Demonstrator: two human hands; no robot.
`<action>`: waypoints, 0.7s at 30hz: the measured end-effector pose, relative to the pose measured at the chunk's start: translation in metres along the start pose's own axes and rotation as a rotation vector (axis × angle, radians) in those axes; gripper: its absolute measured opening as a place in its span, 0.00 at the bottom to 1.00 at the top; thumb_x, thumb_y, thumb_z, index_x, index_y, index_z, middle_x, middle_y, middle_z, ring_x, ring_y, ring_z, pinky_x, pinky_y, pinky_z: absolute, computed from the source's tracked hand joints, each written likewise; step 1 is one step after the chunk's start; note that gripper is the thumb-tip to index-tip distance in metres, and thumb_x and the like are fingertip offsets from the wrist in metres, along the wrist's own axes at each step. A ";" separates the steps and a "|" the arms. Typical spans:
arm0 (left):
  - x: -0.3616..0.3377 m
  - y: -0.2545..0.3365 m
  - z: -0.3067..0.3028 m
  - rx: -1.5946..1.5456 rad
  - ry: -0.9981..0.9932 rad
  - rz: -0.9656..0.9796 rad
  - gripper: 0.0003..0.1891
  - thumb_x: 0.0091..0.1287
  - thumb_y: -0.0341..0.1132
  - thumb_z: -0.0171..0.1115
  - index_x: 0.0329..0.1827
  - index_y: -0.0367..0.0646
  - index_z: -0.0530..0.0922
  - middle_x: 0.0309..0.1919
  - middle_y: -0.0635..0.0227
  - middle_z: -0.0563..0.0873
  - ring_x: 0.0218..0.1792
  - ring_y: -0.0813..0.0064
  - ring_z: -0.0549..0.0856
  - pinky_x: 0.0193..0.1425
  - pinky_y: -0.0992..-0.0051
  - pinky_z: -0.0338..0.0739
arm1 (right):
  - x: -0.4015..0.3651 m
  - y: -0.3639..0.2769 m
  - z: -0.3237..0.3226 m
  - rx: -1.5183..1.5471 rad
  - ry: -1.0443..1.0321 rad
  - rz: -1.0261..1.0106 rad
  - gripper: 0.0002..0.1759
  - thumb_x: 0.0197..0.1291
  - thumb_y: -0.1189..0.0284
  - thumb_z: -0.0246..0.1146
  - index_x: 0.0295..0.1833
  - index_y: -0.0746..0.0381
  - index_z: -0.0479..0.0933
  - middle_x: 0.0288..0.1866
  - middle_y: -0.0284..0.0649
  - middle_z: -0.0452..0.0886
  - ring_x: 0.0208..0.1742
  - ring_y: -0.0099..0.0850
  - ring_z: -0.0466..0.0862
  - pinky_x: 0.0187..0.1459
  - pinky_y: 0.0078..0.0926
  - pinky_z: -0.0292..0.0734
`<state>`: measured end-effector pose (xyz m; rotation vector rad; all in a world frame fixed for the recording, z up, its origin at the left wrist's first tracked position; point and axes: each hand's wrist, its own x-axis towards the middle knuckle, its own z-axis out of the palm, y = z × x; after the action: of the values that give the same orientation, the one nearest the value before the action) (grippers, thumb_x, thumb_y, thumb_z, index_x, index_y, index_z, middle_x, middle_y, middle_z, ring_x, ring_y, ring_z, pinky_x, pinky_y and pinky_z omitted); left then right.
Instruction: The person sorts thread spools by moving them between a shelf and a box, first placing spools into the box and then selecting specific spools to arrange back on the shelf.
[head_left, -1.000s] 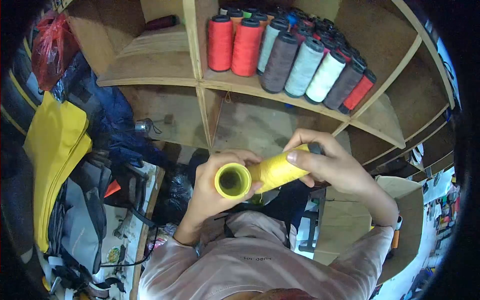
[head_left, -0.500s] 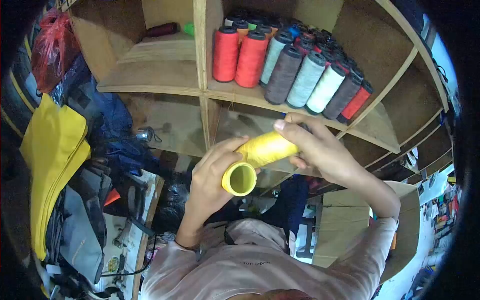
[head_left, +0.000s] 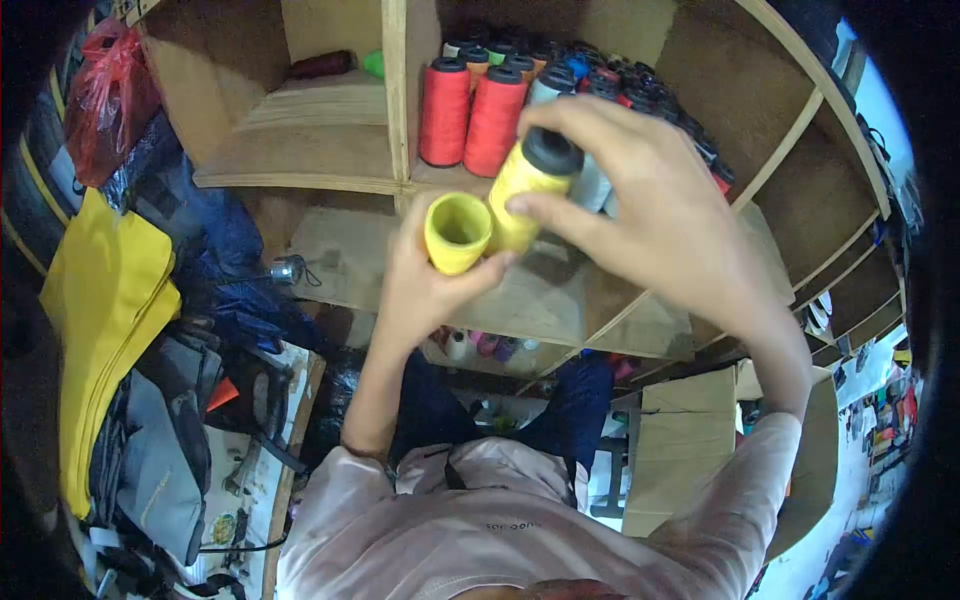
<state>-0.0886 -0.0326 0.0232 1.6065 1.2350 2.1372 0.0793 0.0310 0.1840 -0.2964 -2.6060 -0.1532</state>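
Note:
My left hand (head_left: 420, 285) is closed round a hollow yellow thread cone (head_left: 455, 258), its wide open end facing up toward me. Right beside it, my right hand (head_left: 655, 195) grips a yellow thread spool (head_left: 522, 190) with a black end, thumb low on its side and fingers over its top. The two yellow things are side by side, nearly upright, in front of the shelf. Behind them, red thread spools (head_left: 497, 120) stand in a compartment, and my right hand hides many of the other spools there.
A wooden shelf (head_left: 300, 178) with compartments spans the front. To the left hang a red plastic bag (head_left: 108, 110) and yellow fabric (head_left: 105, 300), above a grey bag (head_left: 165, 490). An open cardboard box (head_left: 685, 450) stands at my lower right.
Both hands have risen toward the shelf with the yellow cone and spool. The spool has swung from lying slanted to nearly upright, so its black end now shows.

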 end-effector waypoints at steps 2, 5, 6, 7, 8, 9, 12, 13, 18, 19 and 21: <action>0.014 0.007 0.002 0.178 -0.071 -0.061 0.26 0.54 0.34 0.79 0.53 0.39 0.75 0.42 0.61 0.87 0.44 0.71 0.87 0.49 0.69 0.80 | 0.012 0.013 0.008 -0.032 0.045 -0.042 0.26 0.57 0.60 0.72 0.53 0.68 0.78 0.50 0.52 0.84 0.50 0.52 0.84 0.52 0.42 0.78; 0.026 0.005 0.006 0.246 -0.044 -0.074 0.24 0.57 0.37 0.78 0.52 0.40 0.76 0.40 0.59 0.87 0.43 0.68 0.88 0.48 0.67 0.81 | 0.025 0.031 0.020 -0.142 0.085 -0.084 0.27 0.58 0.58 0.70 0.53 0.69 0.79 0.47 0.55 0.84 0.46 0.53 0.84 0.49 0.43 0.79; 0.028 0.004 0.007 0.260 -0.037 -0.105 0.24 0.57 0.37 0.78 0.51 0.40 0.76 0.41 0.58 0.88 0.44 0.66 0.89 0.48 0.67 0.81 | 0.028 0.035 0.023 -0.144 0.089 -0.087 0.27 0.58 0.58 0.70 0.53 0.69 0.79 0.47 0.55 0.84 0.46 0.53 0.84 0.49 0.43 0.79; 0.029 -0.002 0.008 0.259 -0.015 -0.070 0.23 0.57 0.37 0.77 0.50 0.40 0.76 0.40 0.57 0.88 0.43 0.63 0.90 0.47 0.66 0.81 | 0.031 0.037 0.024 -0.110 0.081 -0.072 0.26 0.59 0.58 0.69 0.52 0.69 0.80 0.43 0.55 0.85 0.46 0.53 0.85 0.49 0.45 0.79; 0.030 -0.003 0.009 0.261 -0.014 -0.066 0.23 0.57 0.37 0.77 0.50 0.40 0.76 0.40 0.57 0.88 0.43 0.63 0.90 0.47 0.66 0.81 | 0.034 0.038 0.025 -0.077 0.072 -0.058 0.25 0.60 0.57 0.67 0.50 0.70 0.81 0.39 0.56 0.85 0.45 0.52 0.85 0.50 0.47 0.80; 0.030 -0.003 0.010 0.278 0.012 -0.052 0.22 0.57 0.37 0.77 0.50 0.40 0.76 0.40 0.56 0.88 0.43 0.63 0.90 0.46 0.66 0.81 | 0.035 0.039 0.026 -0.074 0.058 -0.046 0.26 0.61 0.57 0.67 0.52 0.70 0.80 0.38 0.55 0.85 0.45 0.52 0.85 0.50 0.46 0.80; 0.031 -0.005 0.012 0.306 0.052 -0.065 0.22 0.57 0.36 0.77 0.50 0.39 0.76 0.39 0.56 0.89 0.43 0.63 0.90 0.46 0.66 0.82 | 0.035 0.043 0.035 -0.164 0.085 -0.082 0.26 0.61 0.57 0.66 0.54 0.70 0.80 0.39 0.54 0.85 0.47 0.51 0.84 0.51 0.45 0.79; 0.032 -0.005 0.013 0.315 0.069 -0.088 0.22 0.57 0.36 0.77 0.50 0.39 0.76 0.39 0.56 0.89 0.43 0.64 0.90 0.46 0.66 0.82 | 0.034 0.044 0.037 -0.162 0.087 -0.081 0.26 0.61 0.57 0.66 0.54 0.70 0.80 0.39 0.54 0.85 0.47 0.51 0.84 0.51 0.45 0.79; 0.034 -0.008 0.014 0.308 0.050 -0.118 0.23 0.57 0.37 0.78 0.51 0.39 0.76 0.40 0.57 0.89 0.43 0.68 0.90 0.47 0.68 0.82 | 0.030 0.042 0.037 -0.267 0.181 -0.121 0.25 0.62 0.58 0.66 0.53 0.69 0.79 0.41 0.50 0.84 0.48 0.45 0.82 0.53 0.40 0.79; 0.034 -0.009 0.014 0.295 0.057 -0.119 0.24 0.57 0.38 0.79 0.51 0.39 0.76 0.39 0.57 0.89 0.43 0.69 0.89 0.47 0.68 0.82 | 0.030 0.043 0.038 -0.263 0.184 -0.117 0.25 0.62 0.58 0.66 0.53 0.69 0.79 0.42 0.50 0.84 0.48 0.45 0.82 0.53 0.40 0.79; 0.035 -0.010 0.014 0.324 0.062 -0.128 0.25 0.56 0.38 0.79 0.51 0.38 0.76 0.39 0.58 0.89 0.42 0.69 0.89 0.47 0.68 0.82 | 0.029 0.045 0.039 -0.298 0.208 -0.124 0.24 0.62 0.58 0.67 0.53 0.68 0.79 0.42 0.48 0.84 0.48 0.44 0.83 0.53 0.39 0.79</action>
<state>-0.0929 0.0014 0.0420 1.5340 1.7282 2.0015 0.0464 0.0861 0.1672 -0.2093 -2.3911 -0.5871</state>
